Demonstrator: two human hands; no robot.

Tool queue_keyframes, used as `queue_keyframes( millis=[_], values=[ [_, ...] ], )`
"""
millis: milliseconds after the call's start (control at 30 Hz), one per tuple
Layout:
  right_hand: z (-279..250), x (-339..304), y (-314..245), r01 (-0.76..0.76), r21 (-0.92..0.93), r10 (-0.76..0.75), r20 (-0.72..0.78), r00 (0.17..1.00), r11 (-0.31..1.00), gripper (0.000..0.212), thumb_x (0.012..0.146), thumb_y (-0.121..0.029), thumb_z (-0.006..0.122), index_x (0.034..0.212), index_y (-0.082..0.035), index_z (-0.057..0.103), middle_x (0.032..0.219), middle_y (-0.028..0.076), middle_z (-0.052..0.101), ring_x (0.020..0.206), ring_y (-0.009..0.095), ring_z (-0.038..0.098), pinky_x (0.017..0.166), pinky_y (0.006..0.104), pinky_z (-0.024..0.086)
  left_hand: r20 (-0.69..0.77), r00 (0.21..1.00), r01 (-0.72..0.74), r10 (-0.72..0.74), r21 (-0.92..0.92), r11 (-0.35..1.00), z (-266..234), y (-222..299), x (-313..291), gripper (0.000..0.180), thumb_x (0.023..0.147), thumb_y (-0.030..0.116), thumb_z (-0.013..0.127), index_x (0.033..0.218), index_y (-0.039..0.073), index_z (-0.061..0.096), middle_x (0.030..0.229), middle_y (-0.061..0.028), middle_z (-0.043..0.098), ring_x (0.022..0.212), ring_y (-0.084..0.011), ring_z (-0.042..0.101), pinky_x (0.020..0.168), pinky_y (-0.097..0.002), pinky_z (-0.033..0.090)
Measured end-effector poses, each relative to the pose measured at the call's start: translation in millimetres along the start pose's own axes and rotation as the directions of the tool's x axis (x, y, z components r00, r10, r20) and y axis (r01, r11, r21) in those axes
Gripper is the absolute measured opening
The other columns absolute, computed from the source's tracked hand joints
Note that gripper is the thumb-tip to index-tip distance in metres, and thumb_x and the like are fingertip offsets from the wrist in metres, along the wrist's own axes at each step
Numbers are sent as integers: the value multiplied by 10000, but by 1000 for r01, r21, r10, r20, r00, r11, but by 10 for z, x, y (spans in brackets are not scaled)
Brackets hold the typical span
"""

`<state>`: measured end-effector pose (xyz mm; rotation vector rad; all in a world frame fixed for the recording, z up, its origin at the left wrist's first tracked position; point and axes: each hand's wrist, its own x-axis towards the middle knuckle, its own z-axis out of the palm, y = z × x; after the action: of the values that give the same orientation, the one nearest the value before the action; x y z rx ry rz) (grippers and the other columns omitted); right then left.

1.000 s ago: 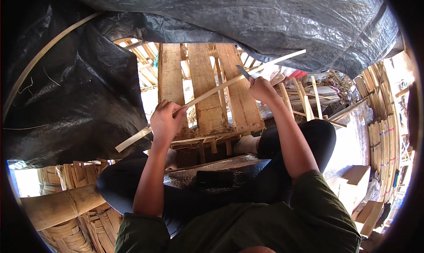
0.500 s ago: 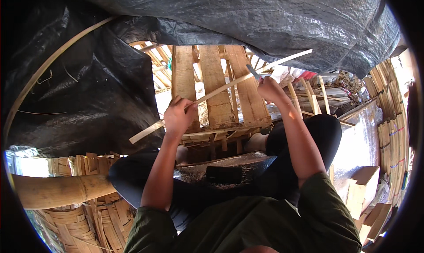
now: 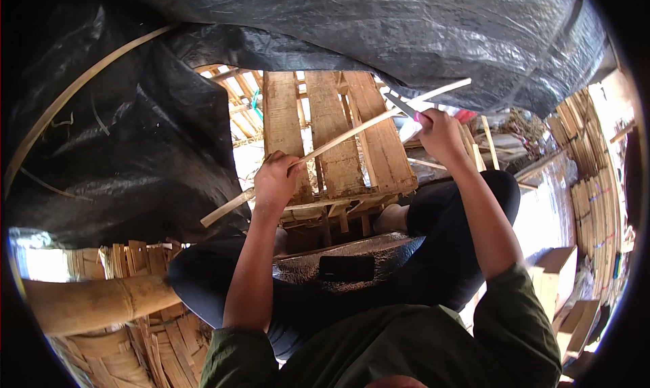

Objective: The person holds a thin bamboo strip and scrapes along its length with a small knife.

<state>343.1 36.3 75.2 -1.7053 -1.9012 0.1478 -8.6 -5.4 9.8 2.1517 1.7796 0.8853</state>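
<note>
Left hand [image 3: 274,179] grips the strip [image 3: 352,135]; right hand [image 3: 441,137], clasping the knife [image 3: 401,105], has shifted right, apparently extending the stroke.

A black tarp [image 3: 379,29] spreads across the top and left, a thin curved strip [image 3: 74,93] along its left part. A flat black rectangular object [image 3: 347,268] lies on a silvery sheet [image 3: 296,271]. A thick bamboo pole [image 3: 101,307] crosses woven bamboo [image 3: 105,354] at lower left; slat bundles [image 3: 594,205] line the right.
</note>
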Motion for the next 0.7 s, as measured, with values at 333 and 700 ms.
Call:
queue_keyframes(
  millis=[333,700],
  values=[
    [906,366,548,-292,200,338,-258,905,935,209,834,-230,767,900,-32,772,692,160,697,612,194,662,623,330,512,-25,991,-129,129,-8,992,217,84,157,103,899,158,667,931,76,721,775,-119,516,789,-322,597,686,-443,490],
    [1100,423,858,-394,171,416,-120,902,903,249,837,-218,770,891,23,740,749,126,730,695,170,700,656,302,530,-27,993,-115,114,-56,992,262,74,210,111,842,163,739,856,53,737,728,-106,524,708,-291,579,637,-413,468]
  ],
)
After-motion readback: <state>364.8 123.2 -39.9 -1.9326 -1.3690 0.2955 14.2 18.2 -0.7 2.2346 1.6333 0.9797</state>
